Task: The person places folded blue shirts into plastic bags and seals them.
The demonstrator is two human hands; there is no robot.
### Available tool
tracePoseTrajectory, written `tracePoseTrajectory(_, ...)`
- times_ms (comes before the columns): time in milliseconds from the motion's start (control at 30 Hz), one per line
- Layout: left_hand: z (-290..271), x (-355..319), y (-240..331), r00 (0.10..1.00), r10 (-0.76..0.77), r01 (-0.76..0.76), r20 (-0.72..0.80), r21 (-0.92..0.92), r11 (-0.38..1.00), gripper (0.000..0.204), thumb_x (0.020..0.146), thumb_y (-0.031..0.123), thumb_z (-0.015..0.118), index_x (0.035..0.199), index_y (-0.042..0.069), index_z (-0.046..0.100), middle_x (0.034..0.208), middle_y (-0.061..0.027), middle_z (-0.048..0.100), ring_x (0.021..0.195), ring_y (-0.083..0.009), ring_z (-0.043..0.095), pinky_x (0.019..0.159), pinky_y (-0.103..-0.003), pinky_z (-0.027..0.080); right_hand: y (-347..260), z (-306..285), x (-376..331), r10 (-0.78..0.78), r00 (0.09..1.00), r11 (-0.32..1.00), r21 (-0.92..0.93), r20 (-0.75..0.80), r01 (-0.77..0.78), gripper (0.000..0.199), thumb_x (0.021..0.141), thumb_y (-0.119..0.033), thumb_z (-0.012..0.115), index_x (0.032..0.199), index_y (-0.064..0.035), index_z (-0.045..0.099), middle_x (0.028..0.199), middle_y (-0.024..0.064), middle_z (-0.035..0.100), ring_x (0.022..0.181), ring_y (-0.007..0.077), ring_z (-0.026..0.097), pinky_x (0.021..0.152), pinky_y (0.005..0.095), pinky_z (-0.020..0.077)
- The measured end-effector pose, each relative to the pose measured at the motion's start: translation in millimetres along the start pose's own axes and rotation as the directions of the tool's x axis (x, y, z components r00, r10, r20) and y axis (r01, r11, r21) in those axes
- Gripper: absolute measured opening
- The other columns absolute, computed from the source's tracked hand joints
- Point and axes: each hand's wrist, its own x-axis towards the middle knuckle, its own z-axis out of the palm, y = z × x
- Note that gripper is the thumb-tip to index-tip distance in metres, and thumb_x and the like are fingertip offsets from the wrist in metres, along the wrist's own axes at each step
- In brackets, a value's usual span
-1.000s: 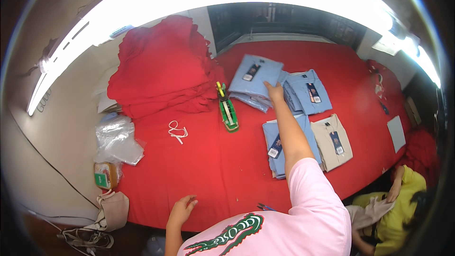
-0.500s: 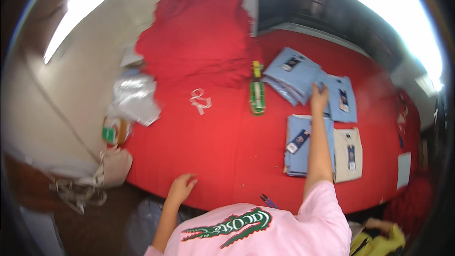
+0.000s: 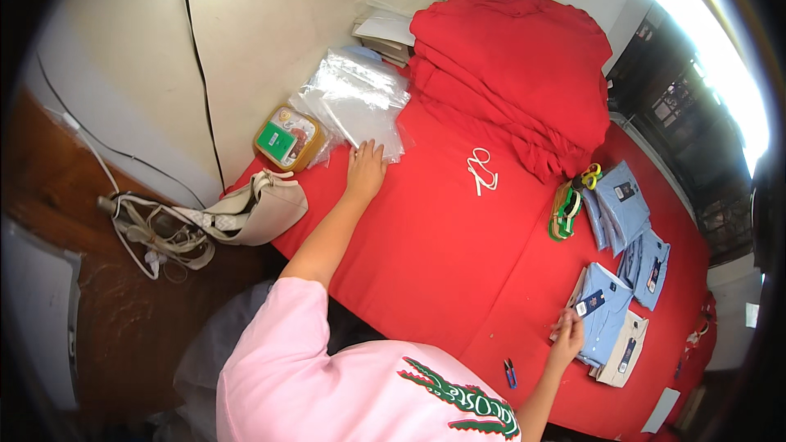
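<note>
My left hand reaches to a pile of clear plastic bags, its fingertips at their near edge. The fingers are stretched out, and no bag is lifted in them. On the right, my right hand is beside a stack of folded light-blue shirts with a dark tag on top. Its fingers are slightly bent and apart, holding nothing visible. Under and beside that stack lies a folded beige shirt. Farther back are two more piles of blue folded garments, also tagged.
A red cloth covers the table; a large red fabric heap lies at the back. Also there: a white strip, a green tape dispenser, yellow-handled scissors, blue thread snips, a lidded tub and a beige bag.
The view has swung left. My left hand has gone from the table's front edge to the plastic bags. My right hand has drawn back from the far blue piles to the near stack.
</note>
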Motion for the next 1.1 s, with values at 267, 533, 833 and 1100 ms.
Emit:
tracePoseTrajectory(267, 50, 39, -28, 0.927, -0.271, 0.290, 0.260, -0.033, 0.957, 0.070, 0.108, 0.047, 0.056, 0.169, 0.019, 0.036, 0.181, -0.0138, 0.013, 0.168, -0.0348, 0.006, 0.133, -0.058, 0.011, -29, 130, -79, 0.042, 0.980, 0.990, -0.139, 0.196, -0.015, 0.016, 0.107, -0.010, 0.065, 0.108, 0.0021, 0.075, 0.094, 0.0083, 0.075, 0.073, 0.0109, 0.066, 0.066, 0.0256, 0.0530)
tracePoseTrajectory(533, 38, 35, -57, 0.941, -0.270, 0.332, 0.205, -0.401, 0.854, 0.059, 0.116, 0.052, 0.028, 0.169, 0.027, 0.039, 0.179, -0.0146, 0.021, 0.166, -0.0354, 0.015, 0.131, -0.065, 0.005, -118, 265, -72, -0.081, 0.786, 0.871, -0.340, 0.613, 0.355, 0.014, 0.101, -0.011, 0.072, 0.107, 0.0005, 0.078, 0.089, 0.0136, 0.074, 0.078, 0.0215, 0.071, 0.071, 0.0346, 0.0568)
tracePoseTrajectory(833, -72, 31, -34, 0.978, -0.181, 0.138, 0.102, -0.971, 0.197, 0.066, 0.117, 0.057, 0.026, 0.171, 0.020, 0.031, 0.176, -0.0122, 0.033, 0.162, -0.0328, 0.029, 0.131, -0.054, 0.017, -158, 434, -19, -0.178, 0.765, 0.981, 0.046, 0.619, 0.190, 0.040, 0.101, -0.014, 0.074, 0.137, 0.0001, 0.066, 0.137, 0.0150, 0.067, 0.122, 0.0227, 0.066, 0.100, 0.0358, 0.0551)
tracePoseTrajectory(1100, -125, 7, -52, 0.983, -0.028, 0.148, 0.183, -0.867, -0.477, 0.075, 0.114, 0.061, 0.034, 0.173, 0.018, 0.020, 0.171, -0.0117, 0.043, 0.152, -0.0306, 0.047, 0.125, -0.045, 0.035, -156, 499, 8, -0.274, 0.766, 0.583, -0.533, 0.582, 0.613, 0.055, 0.086, -0.019, 0.079, 0.136, 0.0000, 0.068, 0.126, 0.0259, 0.072, 0.116, 0.0401, 0.071, 0.098, 0.0462, 0.0561)
